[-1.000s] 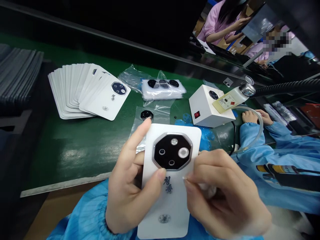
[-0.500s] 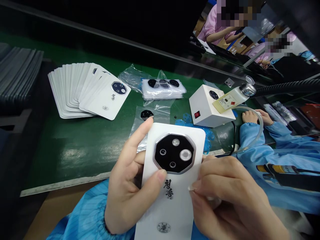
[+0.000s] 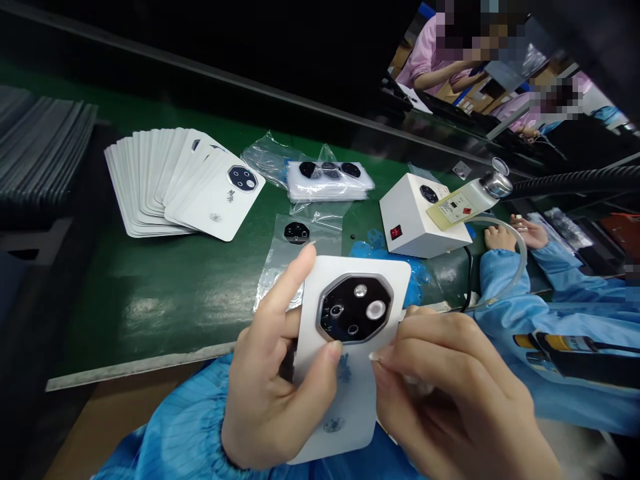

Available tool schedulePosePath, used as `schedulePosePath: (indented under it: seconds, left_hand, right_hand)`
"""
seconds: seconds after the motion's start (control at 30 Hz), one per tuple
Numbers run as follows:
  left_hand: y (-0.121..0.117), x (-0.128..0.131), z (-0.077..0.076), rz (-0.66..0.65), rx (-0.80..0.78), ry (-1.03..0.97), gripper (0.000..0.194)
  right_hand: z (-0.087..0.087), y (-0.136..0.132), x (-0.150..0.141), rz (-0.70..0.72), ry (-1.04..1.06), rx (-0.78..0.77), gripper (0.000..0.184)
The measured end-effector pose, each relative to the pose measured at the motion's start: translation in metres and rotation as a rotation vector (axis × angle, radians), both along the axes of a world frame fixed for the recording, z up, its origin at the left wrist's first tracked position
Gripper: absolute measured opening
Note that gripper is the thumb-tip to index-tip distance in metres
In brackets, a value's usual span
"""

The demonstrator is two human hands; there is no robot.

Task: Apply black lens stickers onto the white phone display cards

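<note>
My left hand grips a white phone back cover from its left side, with the thumb resting beside the lens. An octagonal black camera lens plate with a silver rim sits on the cover's upper part. My right hand pinches a small white wad at the cover's right edge. The wad is mostly hidden by my fingers, and its material is unclear. The lower part of the cover is partly hidden behind my hands.
A green work mat holds a fanned stack of white covers, bagged lens plates, a loose lens plate and a white box with a red switch. A co-worker's hands are at the right.
The cover has tilted and shifted slightly up, with its lower end tipped so it looks shorter. My right hand has moved a little up and left.
</note>
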State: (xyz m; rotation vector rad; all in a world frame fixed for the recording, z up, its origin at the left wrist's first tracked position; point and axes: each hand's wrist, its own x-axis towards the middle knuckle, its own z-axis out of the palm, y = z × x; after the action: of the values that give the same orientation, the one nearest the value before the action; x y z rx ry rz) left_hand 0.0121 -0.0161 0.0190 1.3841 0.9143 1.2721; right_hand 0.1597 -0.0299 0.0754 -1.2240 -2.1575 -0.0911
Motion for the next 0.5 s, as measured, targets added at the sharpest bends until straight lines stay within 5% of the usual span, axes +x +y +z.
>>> schedulePosePath:
  seconds: [0.5]
  left_hand:
    - [-0.002, 0.007, -0.010, 0.122, 0.211, 0.247, 0.075]
  right_hand:
    - [-0.015, 0.016, -0.014, -0.018, 0.097, 0.044, 0.011]
